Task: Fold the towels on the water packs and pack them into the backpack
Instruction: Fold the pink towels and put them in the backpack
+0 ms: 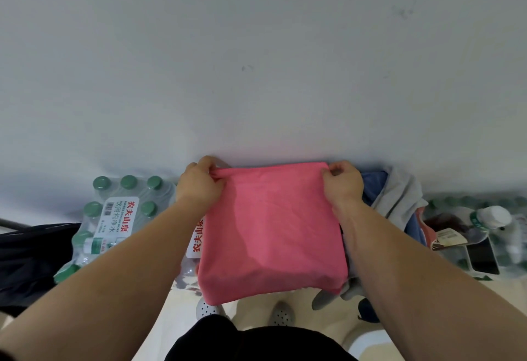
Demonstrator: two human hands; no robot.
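A pink towel [271, 232] lies spread over shrink-wrapped water packs [114, 218] against a pale wall. My left hand [199, 181] pinches its far left corner and my right hand [343, 181] pinches its far right corner. The towel's near edge hangs over the front of the packs. Beside it on the right lie a grey towel [399, 195] and a blue one [370, 183], partly hidden under my right arm. A black backpack [31, 258] sits at the far left, partly out of frame.
More bottled water [490, 218] stands at the right, with a dark phone [483, 255] and a tagged packet [447, 236] on top. My feet in perforated clogs [281, 313] stand on a beige floor just below the packs.
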